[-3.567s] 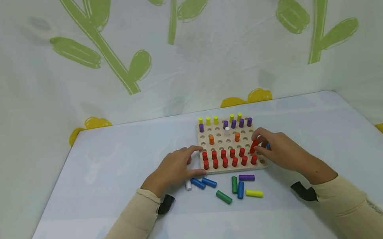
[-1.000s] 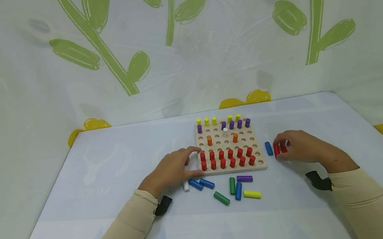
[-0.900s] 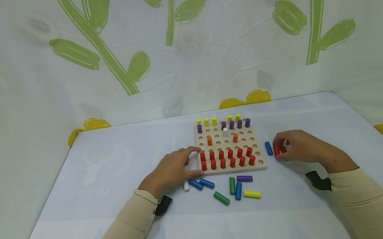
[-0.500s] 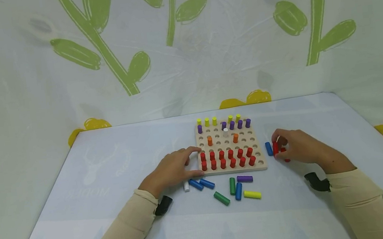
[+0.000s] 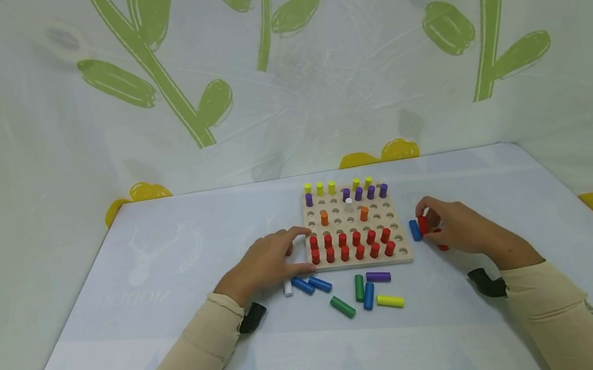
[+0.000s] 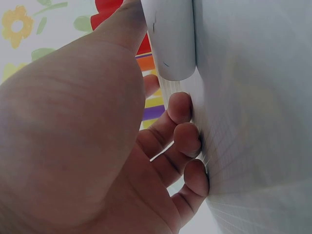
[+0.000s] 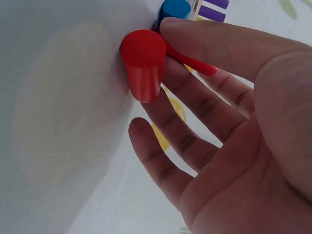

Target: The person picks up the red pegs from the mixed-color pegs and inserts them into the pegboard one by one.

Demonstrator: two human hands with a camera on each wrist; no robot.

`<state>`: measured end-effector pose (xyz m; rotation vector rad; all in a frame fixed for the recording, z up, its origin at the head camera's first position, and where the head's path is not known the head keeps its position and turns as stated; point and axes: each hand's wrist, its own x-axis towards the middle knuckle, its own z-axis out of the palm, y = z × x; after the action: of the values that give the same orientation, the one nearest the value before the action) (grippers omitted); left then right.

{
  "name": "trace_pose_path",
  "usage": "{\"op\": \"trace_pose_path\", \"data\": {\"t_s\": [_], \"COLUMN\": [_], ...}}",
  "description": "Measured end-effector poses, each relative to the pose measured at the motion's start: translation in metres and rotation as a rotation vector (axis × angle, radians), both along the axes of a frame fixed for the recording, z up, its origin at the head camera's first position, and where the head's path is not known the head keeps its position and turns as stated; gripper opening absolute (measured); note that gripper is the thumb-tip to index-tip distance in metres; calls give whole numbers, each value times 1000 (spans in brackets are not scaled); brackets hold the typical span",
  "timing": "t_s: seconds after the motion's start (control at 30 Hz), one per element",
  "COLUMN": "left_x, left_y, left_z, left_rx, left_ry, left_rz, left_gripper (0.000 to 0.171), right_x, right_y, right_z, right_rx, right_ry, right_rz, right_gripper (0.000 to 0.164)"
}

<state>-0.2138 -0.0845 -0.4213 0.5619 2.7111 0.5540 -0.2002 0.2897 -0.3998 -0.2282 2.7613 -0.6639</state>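
Observation:
A wooden pegboard [image 5: 362, 264] lies on the table, with two rows of upright red pegs [image 5: 344, 254] near its front. My left hand [image 5: 267, 259] rests at its left side, thumb and forefinger spread and touching the edge. The other left fingers curve loosely by the tabletop in the left wrist view, beside a white peg [image 6: 175, 44]. Right of the board my right hand [image 5: 460, 228] pinches a red peg [image 5: 423, 225] between thumb and forefinger, close to a blue peg [image 5: 415, 230]. A second red peg [image 7: 144, 58] lies under that hand, partly hidden in the head view.
In front of the board lie loose pegs: blue ones [image 5: 320, 284], green ones [image 5: 342, 306], a purple one [image 5: 378, 277] and a yellow one [image 5: 390, 301]. Yellow, purple, orange and white pegs [image 5: 349, 204] stand farther back in the board. A patterned cloth wall [image 5: 288, 118] rises behind the table.
My right hand left a red peg in the second row's right end and moved right to the loose red pegs. It now pinches one, shifted slightly left. My left hand stayed at the board.

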Motion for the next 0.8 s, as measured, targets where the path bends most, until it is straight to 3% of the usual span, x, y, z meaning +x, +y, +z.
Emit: {"op": "trace_pose_path", "data": {"t_s": [0.27, 0.47, 0.8], "left_x": [0, 0, 0], "left_y": [0, 0, -1], "left_z": [0, 0, 0], "left_rx": [-2, -4, -9], "left_ry": [-6, -1, 9], "left_rz": [4, -1, -4], "left_gripper": [78, 78, 78], "right_x": [1, 4, 11], "right_y": [-1, -3, -20], "right_z": [1, 4, 12], "right_rx": [-12, -10, -56], "right_ry": [8, 74, 103], "right_rz": [33, 44, 61], "right_gripper": [42, 39, 38]}}
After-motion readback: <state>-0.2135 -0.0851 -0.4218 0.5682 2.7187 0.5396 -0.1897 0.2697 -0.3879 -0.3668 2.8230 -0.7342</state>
